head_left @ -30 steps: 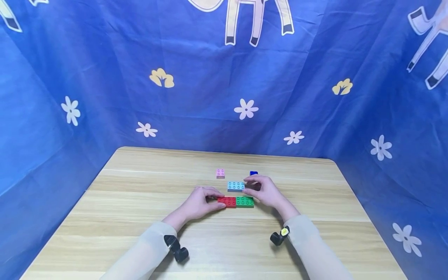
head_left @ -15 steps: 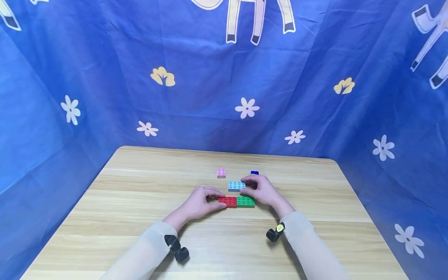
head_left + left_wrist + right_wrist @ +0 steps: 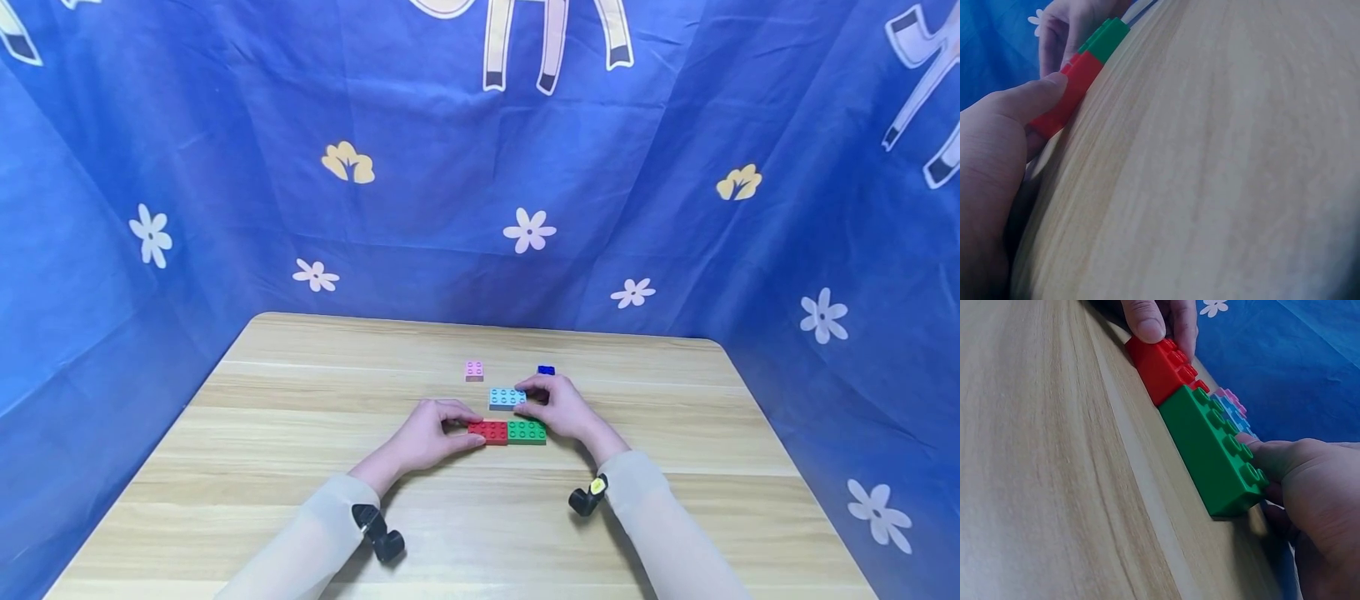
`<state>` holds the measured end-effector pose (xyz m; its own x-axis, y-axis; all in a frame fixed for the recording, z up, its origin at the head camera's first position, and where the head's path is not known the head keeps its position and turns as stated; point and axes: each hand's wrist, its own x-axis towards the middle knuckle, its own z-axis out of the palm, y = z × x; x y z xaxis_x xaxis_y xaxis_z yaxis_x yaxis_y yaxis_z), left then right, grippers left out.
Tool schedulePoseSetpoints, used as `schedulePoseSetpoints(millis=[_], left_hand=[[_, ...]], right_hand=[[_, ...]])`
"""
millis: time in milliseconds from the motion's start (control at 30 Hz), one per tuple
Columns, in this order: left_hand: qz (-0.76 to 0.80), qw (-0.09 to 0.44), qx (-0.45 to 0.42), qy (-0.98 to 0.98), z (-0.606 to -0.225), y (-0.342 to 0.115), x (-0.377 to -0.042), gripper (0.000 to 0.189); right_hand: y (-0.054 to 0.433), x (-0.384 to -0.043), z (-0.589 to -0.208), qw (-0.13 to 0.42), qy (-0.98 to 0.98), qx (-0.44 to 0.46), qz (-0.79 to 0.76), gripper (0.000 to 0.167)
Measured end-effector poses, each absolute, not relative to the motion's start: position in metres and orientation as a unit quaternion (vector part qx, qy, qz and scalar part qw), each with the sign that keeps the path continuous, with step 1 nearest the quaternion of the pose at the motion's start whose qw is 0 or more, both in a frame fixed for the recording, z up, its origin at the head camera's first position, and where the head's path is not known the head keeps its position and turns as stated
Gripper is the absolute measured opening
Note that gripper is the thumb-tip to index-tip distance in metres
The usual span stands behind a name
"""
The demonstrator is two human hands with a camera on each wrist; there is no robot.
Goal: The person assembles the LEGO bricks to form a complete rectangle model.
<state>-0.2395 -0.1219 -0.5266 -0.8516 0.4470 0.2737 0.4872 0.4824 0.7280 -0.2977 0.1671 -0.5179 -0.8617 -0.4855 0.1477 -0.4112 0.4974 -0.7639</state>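
My left hand [image 3: 426, 435] grips the left end of a red building brick [image 3: 491, 432], thumb on the near side and fingers on the far side. End to end with it, a green brick [image 3: 527, 432] touches its right side; both lie studs up on the table. Behind them is a light blue brick [image 3: 504, 399], whose right end my right hand [image 3: 564, 408] pinches between thumb and fingers. In the right wrist view the green brick [image 3: 1210, 453] partly hides the light blue one [image 3: 1234, 414].
A small pink brick [image 3: 474, 372] stands farther back on the wooden table [image 3: 337, 367]. A dark blue brick [image 3: 546, 370] sits just behind my right hand, partly covered by it. Blue printed cloth [image 3: 420, 275] walls off the back and both sides.
My right hand has moved slightly left and closed its thumb and fingers on the light blue brick's right end. The left hand keeps its grip on the red brick.
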Motion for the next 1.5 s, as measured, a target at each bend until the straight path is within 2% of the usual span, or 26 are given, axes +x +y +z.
schedulePoseSetpoints(millis=[200, 567, 1067, 1500], left_hand=[[-0.426, 0.034, -0.281, -0.86, -0.527, -0.122, -0.24, 0.034], [-0.428, 0.022, -0.275, -0.86, -0.527, -0.124, -0.241, 0.034], [-0.424, 0.026, -0.272, -0.863, -0.529, -0.126, -0.241, 0.033], [-0.423, 0.026, -0.27, -0.864, -0.529, -0.124, -0.242, 0.032]], right_hand=[[0.166, -0.296, -0.515, 0.037, 0.86, -0.262, -0.437, 0.033], [0.166, -0.29, -0.506, 0.023, 0.853, -0.257, -0.453, 0.034], [0.165, -0.267, -0.489, 0.043, 0.849, -0.251, -0.463, 0.033], [0.17, -0.251, -0.495, 0.026, 0.841, -0.27, -0.468, 0.035]])
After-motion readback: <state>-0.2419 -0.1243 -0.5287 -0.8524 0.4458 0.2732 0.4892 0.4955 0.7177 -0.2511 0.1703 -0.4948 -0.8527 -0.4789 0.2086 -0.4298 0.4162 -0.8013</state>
